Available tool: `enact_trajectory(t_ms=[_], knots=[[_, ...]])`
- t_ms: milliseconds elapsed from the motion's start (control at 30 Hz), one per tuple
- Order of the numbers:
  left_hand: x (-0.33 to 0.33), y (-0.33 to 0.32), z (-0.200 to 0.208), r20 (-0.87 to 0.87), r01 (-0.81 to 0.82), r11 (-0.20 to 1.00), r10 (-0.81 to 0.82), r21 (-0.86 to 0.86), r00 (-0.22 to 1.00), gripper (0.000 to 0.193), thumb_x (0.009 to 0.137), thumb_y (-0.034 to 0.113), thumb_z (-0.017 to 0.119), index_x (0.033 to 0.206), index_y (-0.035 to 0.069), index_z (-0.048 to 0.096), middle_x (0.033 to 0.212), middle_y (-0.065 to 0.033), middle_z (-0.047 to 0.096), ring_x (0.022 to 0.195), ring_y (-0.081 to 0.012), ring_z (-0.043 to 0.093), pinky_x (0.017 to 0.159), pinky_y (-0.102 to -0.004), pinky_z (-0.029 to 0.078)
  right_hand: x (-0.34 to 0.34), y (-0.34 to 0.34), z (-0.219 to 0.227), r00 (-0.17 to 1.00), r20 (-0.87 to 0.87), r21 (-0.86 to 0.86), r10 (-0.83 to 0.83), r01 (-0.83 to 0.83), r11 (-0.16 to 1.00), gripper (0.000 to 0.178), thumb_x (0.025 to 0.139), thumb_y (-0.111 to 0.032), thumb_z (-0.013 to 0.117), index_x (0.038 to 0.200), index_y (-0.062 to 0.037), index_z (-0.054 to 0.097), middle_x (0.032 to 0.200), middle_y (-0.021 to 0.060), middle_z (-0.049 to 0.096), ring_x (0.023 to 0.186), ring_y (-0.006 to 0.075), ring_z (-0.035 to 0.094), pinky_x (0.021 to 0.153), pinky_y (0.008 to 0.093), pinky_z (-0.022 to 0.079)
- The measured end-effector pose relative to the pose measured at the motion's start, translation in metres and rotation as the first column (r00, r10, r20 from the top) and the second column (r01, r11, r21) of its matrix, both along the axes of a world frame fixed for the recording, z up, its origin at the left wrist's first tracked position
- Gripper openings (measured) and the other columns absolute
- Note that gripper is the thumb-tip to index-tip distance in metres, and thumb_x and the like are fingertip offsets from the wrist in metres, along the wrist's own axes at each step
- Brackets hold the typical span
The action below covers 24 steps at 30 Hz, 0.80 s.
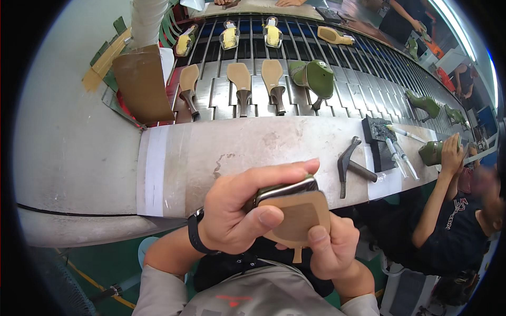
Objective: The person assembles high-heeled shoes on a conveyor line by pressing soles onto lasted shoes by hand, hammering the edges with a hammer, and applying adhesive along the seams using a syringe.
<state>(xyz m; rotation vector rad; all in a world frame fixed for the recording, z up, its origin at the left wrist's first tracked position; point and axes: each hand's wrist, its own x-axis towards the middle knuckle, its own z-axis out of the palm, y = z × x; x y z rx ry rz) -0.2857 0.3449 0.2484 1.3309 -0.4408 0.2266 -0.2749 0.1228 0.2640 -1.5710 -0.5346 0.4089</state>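
Note:
Close to my body, both hands hold a shoe with a tan sole point(298, 213), turned so the sole faces me. A dark glossy band and a sliver of green show along its upper edge; the rest is hidden by my fingers. My left hand point(237, 208) wraps over the shoe's left side, thumb against the sole. At the lower right, my right hand point(334, 247) pinches the edge with its thumb flat on the sole. A short tan tab point(297, 255) sticks out below. On the table to the right lies a hammer point(345, 166).
Syringe-like tubes point(401, 157) lean by a black block point(377, 129). Beyond the table edge, a slatted conveyor point(211, 100) carries tan soles with heels point(240, 79), a green shoe point(319, 79) and yellow-filled pieces point(230, 36). At right, a co-worker's hands point(452, 152) hold another green shoe point(432, 152).

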Motion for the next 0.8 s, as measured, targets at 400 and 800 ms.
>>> enact_trajectory(t_ms=[400, 800], knots=[[-0.028, 0.016, 0.022, -0.071, -0.218, 0.975, 0.221, 0.048, 0.973, 0.029, 0.107, 0.022, 0.070, 0.120, -0.003, 0.068, 0.120, -0.0300, 0.075, 0.110, -0.0359, 0.077, 0.097, -0.0472, 0.063, -0.015, 0.030, 0.006, 0.967, 0.250, -0.128, 0.047, -0.015, 0.992, 0.023, 0.106, -0.017, 0.068, 0.088, -0.0020, 0.067, 0.063, 0.0102, 0.059, 0.047, 0.0267, 0.058, 0.047, 0.0362, 0.047], [-0.041, 0.026, 0.043, -0.129, -0.410, 0.900, 0.429, 0.148, 0.894, 0.025, 0.090, -0.006, 0.080, 0.102, 0.001, 0.059, 0.097, -0.0180, 0.074, 0.086, -0.0204, 0.075, 0.076, -0.0328, 0.061, -0.017, 0.047, 0.013, 0.944, 0.296, -0.108, 0.147, -0.120, 0.987, 0.021, 0.099, -0.019, 0.076, 0.087, -0.0042, 0.066, 0.062, 0.0108, 0.059, 0.050, 0.0305, 0.060, 0.048, 0.0402, 0.048]])
